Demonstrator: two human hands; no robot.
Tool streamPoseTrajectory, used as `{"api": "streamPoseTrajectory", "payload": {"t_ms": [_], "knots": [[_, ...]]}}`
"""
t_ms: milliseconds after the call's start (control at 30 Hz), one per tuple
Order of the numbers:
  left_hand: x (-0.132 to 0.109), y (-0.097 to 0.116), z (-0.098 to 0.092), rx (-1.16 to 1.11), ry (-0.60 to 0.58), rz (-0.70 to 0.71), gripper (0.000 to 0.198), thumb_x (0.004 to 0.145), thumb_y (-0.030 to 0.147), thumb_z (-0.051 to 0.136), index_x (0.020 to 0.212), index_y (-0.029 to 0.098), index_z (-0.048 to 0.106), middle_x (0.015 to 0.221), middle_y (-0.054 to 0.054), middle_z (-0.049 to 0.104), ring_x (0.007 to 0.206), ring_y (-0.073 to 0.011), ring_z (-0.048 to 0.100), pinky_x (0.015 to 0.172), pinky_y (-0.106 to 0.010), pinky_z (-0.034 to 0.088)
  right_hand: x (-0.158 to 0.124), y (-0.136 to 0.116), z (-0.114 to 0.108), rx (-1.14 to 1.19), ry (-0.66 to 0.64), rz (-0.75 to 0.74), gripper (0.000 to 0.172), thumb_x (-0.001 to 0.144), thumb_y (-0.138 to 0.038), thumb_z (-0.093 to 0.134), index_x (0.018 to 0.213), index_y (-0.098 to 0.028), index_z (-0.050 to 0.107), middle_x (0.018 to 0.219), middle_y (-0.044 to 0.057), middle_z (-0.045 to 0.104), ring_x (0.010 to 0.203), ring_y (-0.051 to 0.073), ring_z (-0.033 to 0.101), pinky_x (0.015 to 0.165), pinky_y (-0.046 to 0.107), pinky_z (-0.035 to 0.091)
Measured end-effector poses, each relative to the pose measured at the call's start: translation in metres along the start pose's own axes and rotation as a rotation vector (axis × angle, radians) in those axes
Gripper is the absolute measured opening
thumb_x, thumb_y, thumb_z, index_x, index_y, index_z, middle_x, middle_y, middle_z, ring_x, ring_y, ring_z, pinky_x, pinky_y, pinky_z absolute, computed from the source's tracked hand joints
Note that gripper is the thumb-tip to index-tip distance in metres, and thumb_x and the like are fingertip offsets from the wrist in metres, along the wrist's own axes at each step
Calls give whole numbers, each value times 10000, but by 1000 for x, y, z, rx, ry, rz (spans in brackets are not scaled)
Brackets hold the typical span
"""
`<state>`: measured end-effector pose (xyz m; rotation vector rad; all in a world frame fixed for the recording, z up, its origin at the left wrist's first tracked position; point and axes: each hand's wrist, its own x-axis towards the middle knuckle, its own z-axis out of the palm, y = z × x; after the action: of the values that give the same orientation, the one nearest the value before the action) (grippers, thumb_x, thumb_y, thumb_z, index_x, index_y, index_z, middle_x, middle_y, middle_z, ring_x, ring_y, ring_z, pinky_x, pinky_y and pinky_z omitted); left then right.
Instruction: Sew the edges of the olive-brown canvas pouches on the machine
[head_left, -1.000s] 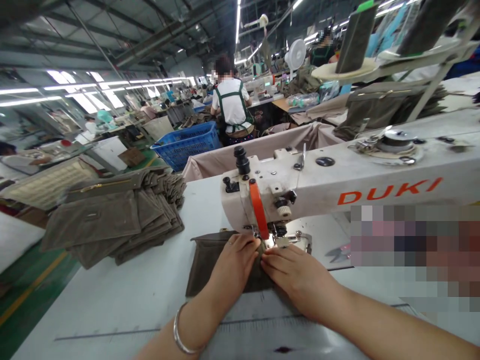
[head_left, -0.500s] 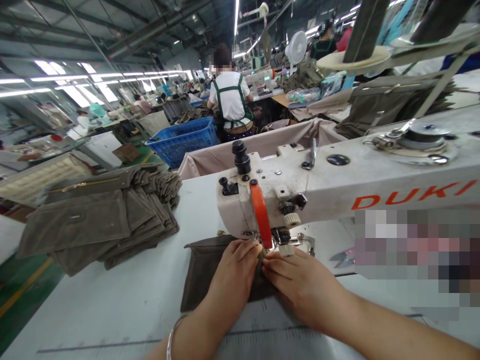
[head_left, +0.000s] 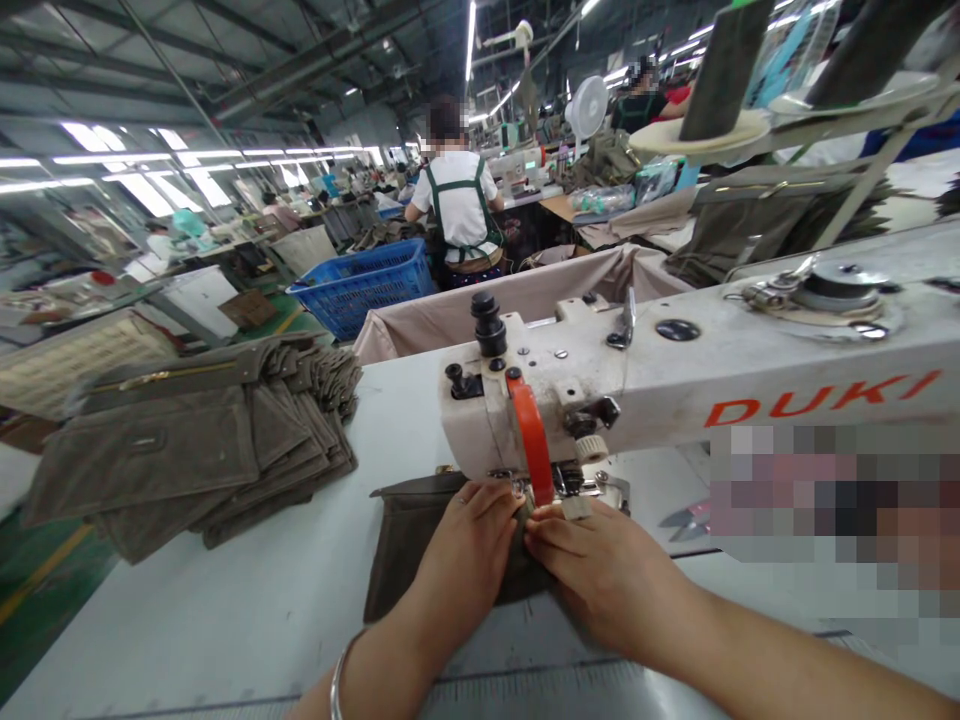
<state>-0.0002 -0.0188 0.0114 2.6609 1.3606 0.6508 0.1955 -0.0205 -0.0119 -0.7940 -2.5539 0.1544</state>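
A dark olive-brown fabric piece (head_left: 409, 540), sewn like a bag panel, lies on the white table under the head of a sewing machine (head_left: 645, 365). My left hand (head_left: 476, 535) presses on it with bent fingers, thumb and fingertips close to the presser foot. Just to the right, my right hand (head_left: 592, 550) grips the fabric's edge with its fingers together. The two sets of fingertips nearly meet below the orange guard (head_left: 531, 440). Needle and stitch line are hidden behind the guard and my fingers.
On the left rests a stack of similar brown fabric pieces (head_left: 187, 440) with zippers. Pink-handled scissors (head_left: 686, 522) lie right of my right hand. Beyond the table are a pinkish cloth-lined bin (head_left: 420, 320), a blue basket (head_left: 367, 285) and a seated co-worker (head_left: 459, 205). Thread cones (head_left: 724, 75) stand upper right.
The view has shifted slightly, so the machine sits a little lower and the stack a little further left. My hands keep the same hold on the fabric.
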Motion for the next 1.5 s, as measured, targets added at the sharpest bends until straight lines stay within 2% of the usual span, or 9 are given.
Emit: {"api": "streamPoseTrajectory", "payload": {"t_ms": [200, 400, 500, 633, 800, 933, 1033, 1200, 1500], "knots": [[0, -2, -1, -50, -20, -44, 254, 901, 61, 520, 1120, 161, 601, 1177, -88, 648, 1112, -236, 580, 995, -435, 481, 1, -3, 2, 35, 2, 20, 276, 903, -123, 506, 1144, -131, 639, 1122, 101, 671, 1105, 236, 569, 979, 399, 427], [-3, -4, -2, -84, -44, -70, 286, 925, 101, 507, 1194, 173, 573, 1248, -88, 604, 1187, -232, 528, 1053, -451, 428, -6, 8, -63, 190, -169, 139, 481, 763, 1, 520, 1157, -263, 598, 1119, 8, 641, 1074, 215, 541, 951, 410, 391], [-7, 3, -12, -155, -102, -66, 401, 868, 286, 663, 1235, 180, 542, 1289, -94, 563, 1222, -256, 488, 1077, -463, 404, -13, 24, -83, 151, -252, 213, 546, 701, 76, 480, 1106, -268, 607, 1084, 28, 605, 1085, 243, 506, 923, 425, 401], [-12, 17, -24, -201, -253, -11, 572, 742, 414, 786, 1214, 194, 552, 1275, -83, 559, 1189, -283, 493, 1060, -469, 425, -7, 42, -61, 161, -169, 296, 276, 758, 9, 594, 934, -204, 606, 971, 47, 587, 957, 242, 553, 836, 385, 452], [-19, 23, -22, -195, -216, -4, 386, 889, 103, 515, 1264, 195, 532, 1299, -71, 550, 1226, -225, 471, 1092, -424, 404, 5, 42, -30, 142, -15, 383, 56, 882, -159, 601, 927, -165, 568, 938, 78, 585, 889, 242, 559, 772, 372, 463], [-24, 20, -15, -257, -162, -29, 581, 754, -26, 467, 1292, 189, 509, 1319, -73, 531, 1262, -213, 445, 1125, -425, 372, -2, 30, -37, 216, 4, 208, 77, 910, -150, 537, 954, -176, 595, 962, 72, 594, 934, 231, 536, 804, 360, 435], [-25, 15, -14, -303, -139, -67, 516, 817, 9, 464, 1288, 210, 524, 1319, -68, 546, 1265, -206, 460, 1120, -435, 384, -7, 23, -43, 320, -13, 81, 89, 909, -150, 529, 942, -186, 604, 914, 48, 609, 900, 208, 536, 788, 342, 419], [-23, 4, -23, -383, -183, -43, 378, 952, 116, 438, 1287, 252, 548, 1332, -41, 577, 1263, -180, 493, 1106, -416, 413, -7, 20, -42, 332, -54, 85, 81, 893, -146, 527, 887, -187, 596, 868, 38, 611, 852, 195, 538, 747, 332, 403], [-23, 12, -11, -359, -75, -97, 493, 757, -19, 486, 1184, 206, 584, 1266, -57, 601, 1214, -199, 526, 1082, -421, 439, -6, 18, -40, 326, -58, 35, 124, 905, -138, 499, 904, -191, 611, 893, 36, 641, 879, 183, 572, 787, 329, 424]]}}
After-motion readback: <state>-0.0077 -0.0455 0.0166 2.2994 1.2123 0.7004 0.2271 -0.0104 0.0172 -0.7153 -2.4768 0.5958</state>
